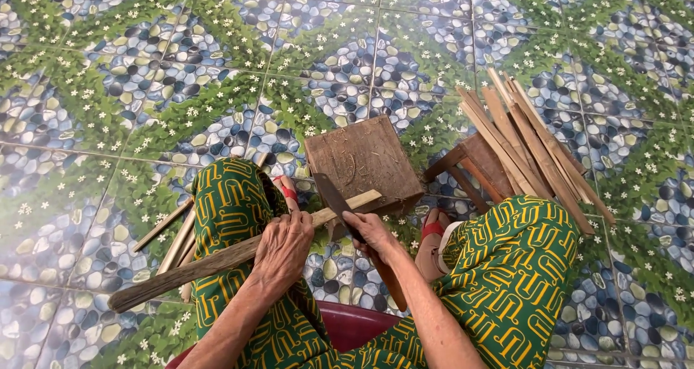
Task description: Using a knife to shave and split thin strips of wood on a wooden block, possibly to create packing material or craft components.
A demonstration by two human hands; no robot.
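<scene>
Left hand (282, 250) clenched mid-length on a long bamboo slat (217, 260) whose tip rests at the wooden block (363, 161), right hand (369, 232) gripping a knife (334, 195) against it; slat judged light, stiff, splintery.

Red seat (354, 325) cut off by the bottom edge, mostly hidden beneath green patterned trousers (506, 282); knife (340, 203) handle partly covered by the right hand (372, 232); both forearms leave the frame at bottom centre.
</scene>
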